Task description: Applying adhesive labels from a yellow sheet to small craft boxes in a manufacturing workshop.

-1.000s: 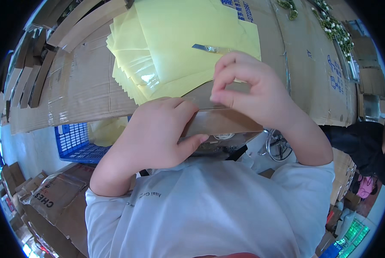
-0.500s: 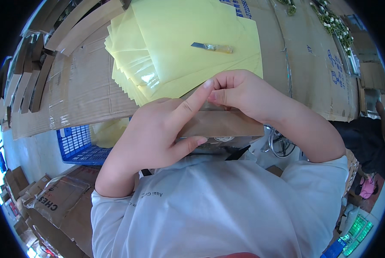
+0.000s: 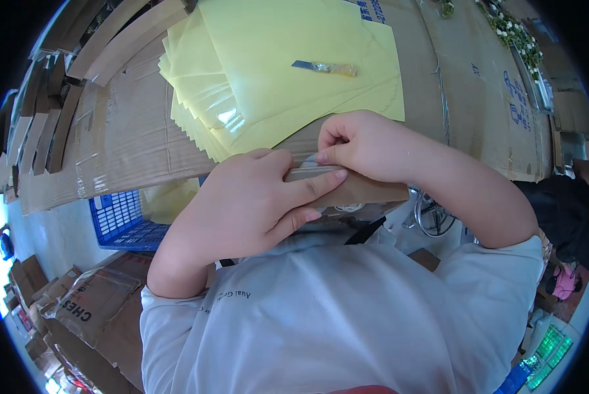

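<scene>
A brown, narrow-faced board or box (image 3: 376,189) is held against the front edge of the table, close to my body. My left hand (image 3: 242,200) grips its left part, index finger stretched along the brown face and thumb lower down. At its far edge, my right hand (image 3: 366,146) pinches with thumb and curled index finger at a small whitish, film-like piece (image 3: 309,161). What this piece is does not show clearly. Beyond my hands lies a fanned stack of glossy yellow sheets (image 3: 274,85), with a utility knife (image 3: 327,68) on top, its blade pointing left.
Flattened cardboard (image 3: 123,138) covers the table. Brown box strips (image 3: 38,141) are stacked at the far left. A blue plastic basket (image 3: 120,220) stands below the table's left edge. White-flowered greenery (image 3: 514,36) lies at the far right; a dark-clothed person (image 3: 560,213) is nearby.
My left index finger has come down from my right fingertips onto the brown face. My right hand has shifted slightly, and the whitish piece now shows. The board's right end has tilted a little.
</scene>
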`<action>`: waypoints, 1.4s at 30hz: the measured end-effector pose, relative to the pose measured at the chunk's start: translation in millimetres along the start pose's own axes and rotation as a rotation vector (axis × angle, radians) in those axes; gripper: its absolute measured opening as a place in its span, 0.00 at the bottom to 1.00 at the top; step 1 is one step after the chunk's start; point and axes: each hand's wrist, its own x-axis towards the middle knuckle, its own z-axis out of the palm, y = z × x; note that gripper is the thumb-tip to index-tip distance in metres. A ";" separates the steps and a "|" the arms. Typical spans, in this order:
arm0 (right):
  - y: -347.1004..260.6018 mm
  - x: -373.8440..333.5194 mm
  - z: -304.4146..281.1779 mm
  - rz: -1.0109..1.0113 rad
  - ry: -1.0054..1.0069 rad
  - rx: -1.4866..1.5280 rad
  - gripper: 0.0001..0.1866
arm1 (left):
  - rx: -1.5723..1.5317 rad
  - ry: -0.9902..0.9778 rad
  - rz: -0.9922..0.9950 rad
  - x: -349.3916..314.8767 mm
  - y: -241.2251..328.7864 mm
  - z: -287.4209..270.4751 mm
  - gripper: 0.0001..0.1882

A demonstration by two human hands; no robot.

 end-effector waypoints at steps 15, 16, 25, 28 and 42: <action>53.5 81.1 -55.3 -0.455 0.750 -0.703 0.12 | -0.269 0.006 -0.493 -96.5 -40.2 74.8 0.29; 55.0 85.8 -54.3 -0.444 0.699 -0.641 0.12 | -0.407 0.041 -0.665 -97.8 -36.4 76.1 0.26; 83.3 75.2 -68.8 -0.526 0.657 -0.096 0.10 | -0.589 0.624 -0.362 -19.8 -67.9 -17.0 0.16; 87.4 75.1 -70.0 -0.526 0.671 -0.154 0.10 | -0.001 0.344 -0.066 48.5 -94.6 -19.5 0.17; 86.5 71.4 -71.3 -0.494 0.712 -0.113 0.07 | 0.370 0.252 0.014 93.0 -112.5 16.9 0.21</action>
